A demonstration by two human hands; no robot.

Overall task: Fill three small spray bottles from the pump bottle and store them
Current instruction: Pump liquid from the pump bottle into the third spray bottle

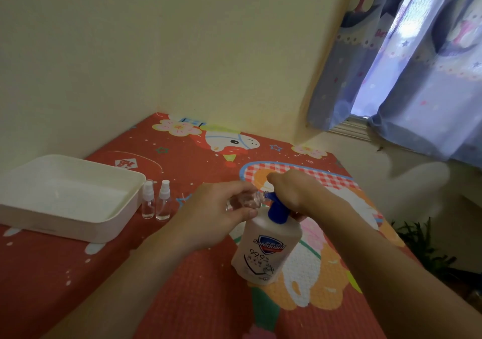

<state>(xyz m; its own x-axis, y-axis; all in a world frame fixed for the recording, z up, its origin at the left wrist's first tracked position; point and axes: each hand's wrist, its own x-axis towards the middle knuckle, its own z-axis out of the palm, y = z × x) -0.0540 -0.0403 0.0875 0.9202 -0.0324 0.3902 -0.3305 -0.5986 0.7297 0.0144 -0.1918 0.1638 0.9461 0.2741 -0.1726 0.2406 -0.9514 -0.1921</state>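
A white pump bottle [266, 250] with a blue pump head stands on the red patterned cloth, near the middle. My right hand [292, 190] lies over the top of the blue pump. My left hand [221, 208] grips a small clear spray bottle [247, 201] without its cap, tipped on its side with its open neck against the blue spout. Two more small spray bottles with white caps stand upright side by side: one [148, 200] next to the tray, the other [163, 200] just right of it.
A shallow white tray [104, 230] sits at the left on the red cartoon-print tablecloth [182, 286]. A yellow wall runs behind, and a blue patterned curtain [417, 64] hangs at the right. A green plant [422, 242] shows past the table's right edge.
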